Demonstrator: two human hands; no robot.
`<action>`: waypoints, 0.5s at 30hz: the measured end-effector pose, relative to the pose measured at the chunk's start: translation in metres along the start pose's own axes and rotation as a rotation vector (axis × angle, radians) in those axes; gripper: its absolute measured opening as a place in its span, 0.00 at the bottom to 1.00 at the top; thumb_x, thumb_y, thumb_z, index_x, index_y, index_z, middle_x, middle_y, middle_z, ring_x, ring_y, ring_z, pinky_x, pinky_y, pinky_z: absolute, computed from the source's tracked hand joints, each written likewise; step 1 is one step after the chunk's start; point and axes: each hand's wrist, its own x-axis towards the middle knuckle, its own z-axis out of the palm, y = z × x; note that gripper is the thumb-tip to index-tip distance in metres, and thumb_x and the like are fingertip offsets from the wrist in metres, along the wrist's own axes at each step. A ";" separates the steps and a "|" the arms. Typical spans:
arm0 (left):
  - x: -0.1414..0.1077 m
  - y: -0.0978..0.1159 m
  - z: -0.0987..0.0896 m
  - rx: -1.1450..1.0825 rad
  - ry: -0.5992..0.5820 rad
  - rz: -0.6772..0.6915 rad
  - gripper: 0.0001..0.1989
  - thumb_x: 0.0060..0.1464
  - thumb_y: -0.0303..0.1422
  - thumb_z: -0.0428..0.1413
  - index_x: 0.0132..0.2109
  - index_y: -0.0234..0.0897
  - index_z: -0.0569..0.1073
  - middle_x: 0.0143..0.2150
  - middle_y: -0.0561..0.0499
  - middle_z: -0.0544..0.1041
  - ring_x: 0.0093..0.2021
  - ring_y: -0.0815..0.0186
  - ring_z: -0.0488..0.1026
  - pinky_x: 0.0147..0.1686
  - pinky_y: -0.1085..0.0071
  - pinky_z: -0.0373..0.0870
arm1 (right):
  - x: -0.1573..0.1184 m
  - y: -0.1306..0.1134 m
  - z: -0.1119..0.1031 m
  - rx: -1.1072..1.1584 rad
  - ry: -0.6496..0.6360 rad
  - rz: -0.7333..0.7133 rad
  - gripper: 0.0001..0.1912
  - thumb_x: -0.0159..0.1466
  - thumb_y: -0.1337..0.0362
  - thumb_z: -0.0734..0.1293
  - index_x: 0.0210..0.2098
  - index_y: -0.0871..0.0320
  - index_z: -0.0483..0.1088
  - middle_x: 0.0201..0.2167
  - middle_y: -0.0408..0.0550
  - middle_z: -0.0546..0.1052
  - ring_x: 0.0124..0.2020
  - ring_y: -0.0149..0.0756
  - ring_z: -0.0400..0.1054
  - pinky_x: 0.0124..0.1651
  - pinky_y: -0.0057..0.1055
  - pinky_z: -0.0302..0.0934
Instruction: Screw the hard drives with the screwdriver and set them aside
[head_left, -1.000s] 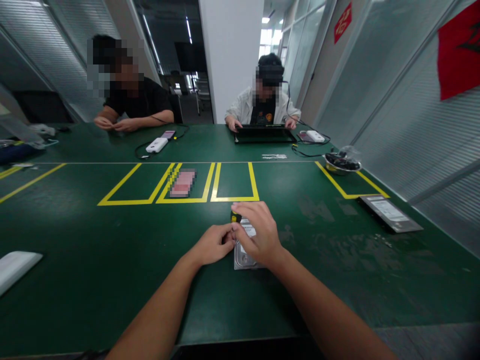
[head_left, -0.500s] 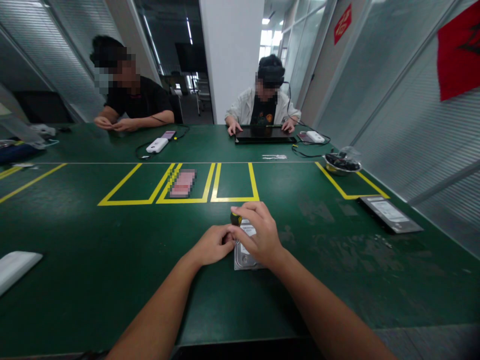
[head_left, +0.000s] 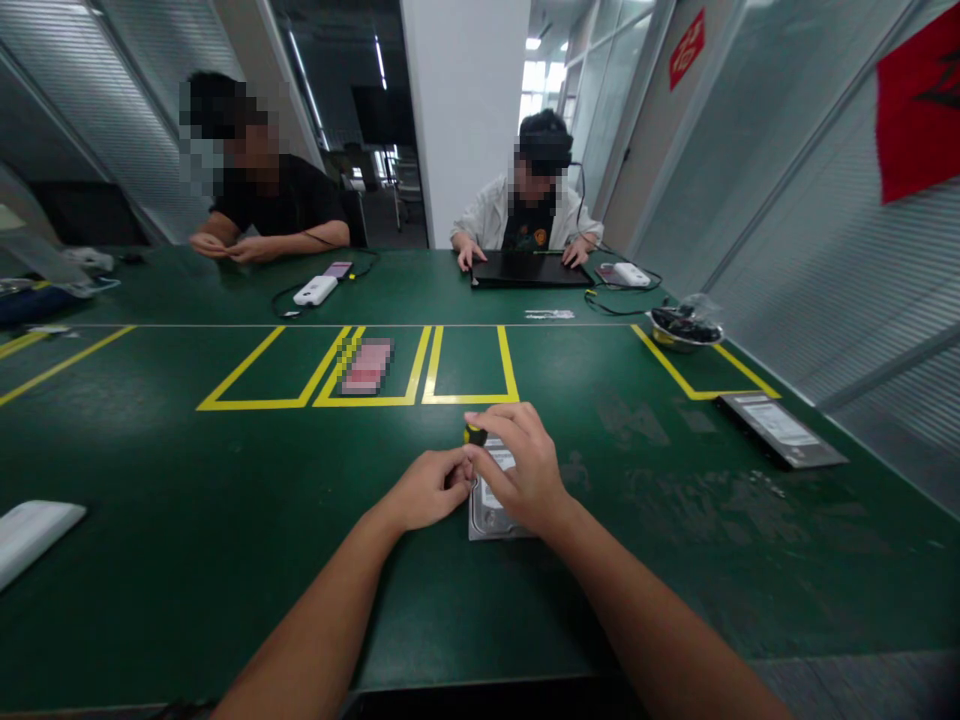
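A silver hard drive (head_left: 489, 520) with a white label lies on the green table in front of me, partly covered by my hands. Over its upper left part, my right hand (head_left: 521, 465) grips the black and yellow handle of a screwdriver (head_left: 475, 434) between thumb and fingers. My left hand (head_left: 431, 488) is at the drive's left edge, its fingers bent and pressed together just under the handle. Whatever those left fingertips hold is hidden. The screwdriver's shaft and tip are out of sight too.
Another drive (head_left: 780, 430) lies at the right, below a metal bowl (head_left: 684, 335) of dark parts. Small bits (head_left: 766, 484) are scattered nearby. Yellow tape (head_left: 469, 399) marks the table. Two people sit opposite, one with hands on a black laptop (head_left: 529, 270). A white object (head_left: 34, 535) lies left.
The screwdriver handle has turned a little in my right hand, showing its yellow part differently. The laptop across the table looks lowered flatter. My left hand has hardly moved.
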 end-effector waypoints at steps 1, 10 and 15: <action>0.000 0.000 0.000 0.002 0.006 0.003 0.03 0.52 0.27 0.53 0.31 0.35 0.67 0.25 0.56 0.68 0.26 0.70 0.64 0.27 0.73 0.56 | 0.001 -0.001 -0.001 0.008 -0.014 -0.004 0.18 0.63 0.66 0.64 0.53 0.52 0.68 0.43 0.49 0.74 0.45 0.39 0.67 0.48 0.41 0.64; -0.001 0.002 -0.001 0.012 0.000 -0.015 0.04 0.54 0.28 0.52 0.31 0.35 0.68 0.27 0.54 0.72 0.28 0.68 0.66 0.28 0.72 0.57 | 0.001 -0.001 0.000 0.028 -0.035 -0.032 0.21 0.63 0.63 0.67 0.55 0.53 0.66 0.44 0.50 0.73 0.46 0.39 0.66 0.49 0.42 0.63; -0.001 0.002 0.000 -0.002 0.010 -0.004 0.03 0.53 0.26 0.52 0.31 0.35 0.68 0.26 0.55 0.70 0.26 0.69 0.65 0.27 0.73 0.56 | 0.000 0.000 0.000 0.016 -0.022 -0.017 0.18 0.63 0.67 0.66 0.53 0.54 0.68 0.42 0.49 0.73 0.44 0.38 0.66 0.48 0.40 0.62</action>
